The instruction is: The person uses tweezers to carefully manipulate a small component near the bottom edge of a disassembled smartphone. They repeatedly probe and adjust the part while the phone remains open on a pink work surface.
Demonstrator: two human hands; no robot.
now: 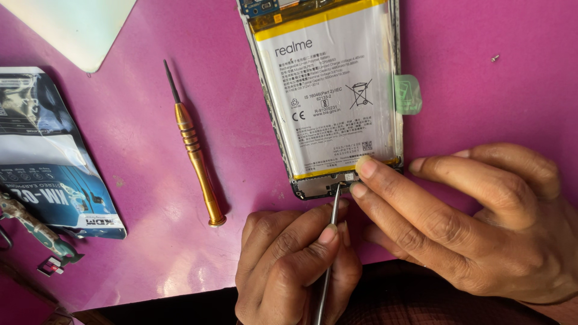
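Tweezers in left hand, right hand steadying phone

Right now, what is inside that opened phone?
Inside the opened phone, a large white battery with yellow edges fills most of the frame. At the bottom, the left hand holds thin tweezers beside the right hand. Parts beneath the battery are covered.

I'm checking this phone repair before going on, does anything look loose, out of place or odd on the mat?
One thing stands out: a tiny screw lies loose on the pink mat, apart from the opened phone. The green pull tab juts past the phone's edge beside the battery. The gold screwdriver lies unused.
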